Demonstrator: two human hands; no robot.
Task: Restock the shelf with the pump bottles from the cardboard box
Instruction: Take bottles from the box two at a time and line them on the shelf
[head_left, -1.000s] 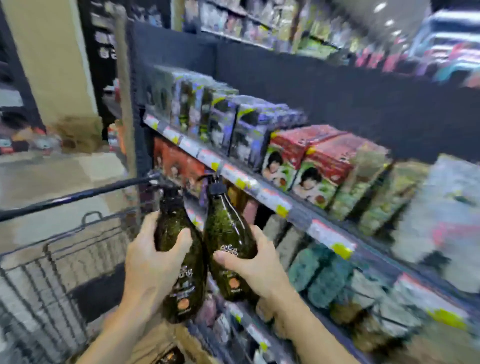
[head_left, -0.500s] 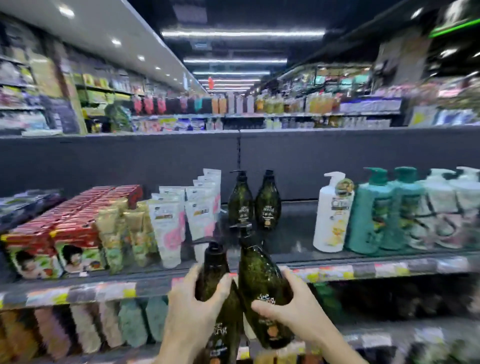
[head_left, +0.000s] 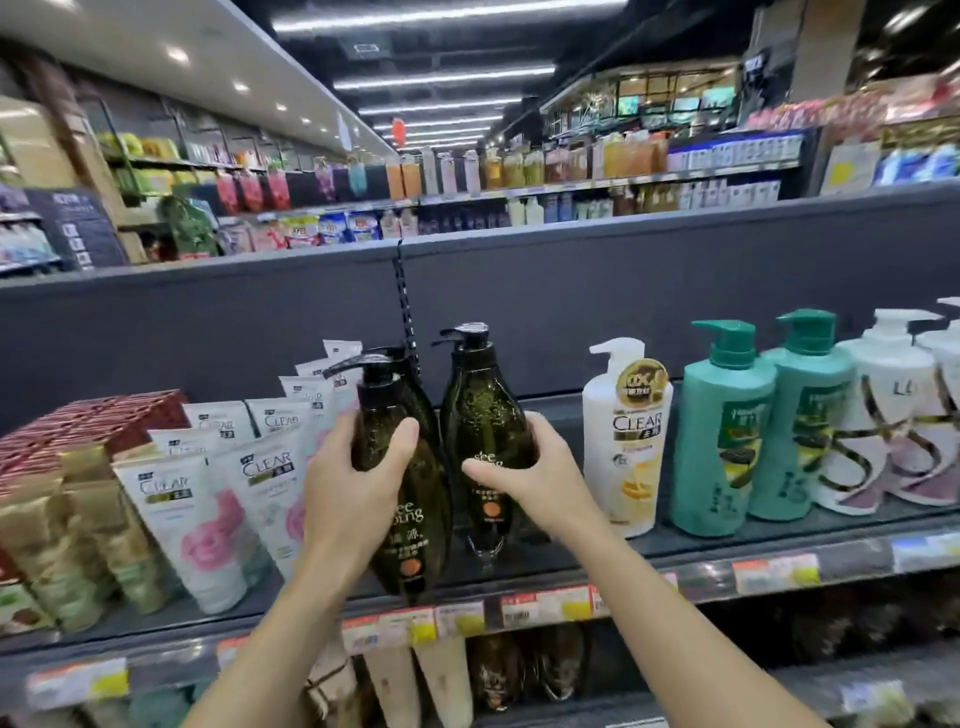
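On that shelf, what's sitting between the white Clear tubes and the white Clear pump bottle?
In the head view, only the two dark green pump bottles, one in the left hand and one in the right hand; otherwise bare shelf.

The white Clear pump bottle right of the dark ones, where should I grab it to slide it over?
Grip the white pump bottle around its narrower shoulder just under the pump, coming from the front. It stands upright at the shelf edge, and a green bottle crowds its right side, so the front and top are freest.
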